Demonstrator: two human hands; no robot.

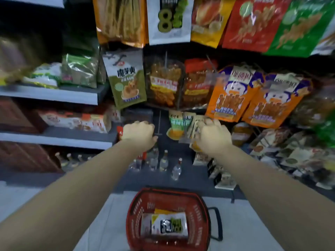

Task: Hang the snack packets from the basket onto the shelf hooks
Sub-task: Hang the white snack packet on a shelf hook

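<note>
1. Right hand [213, 136] grips a bunch of snack packets [188, 127] beside a bare hook [159, 124].
2. Left hand [138, 134] is curled, apparently on a dark packet's [136, 115] lower edge; blur hides the fingers.
3. One packet [165, 223] lies in the red basket [132, 211] on the floor below.

Small clear bottles [164, 163] with dark caps stand in a loose group on the low dark shelf. To the left, grey shelves [49, 95] carry green bags [79, 70] on the upper board and a long white and orange box [72, 121] on the one below. The pale floor [112, 214] runs along the bottom.
</note>
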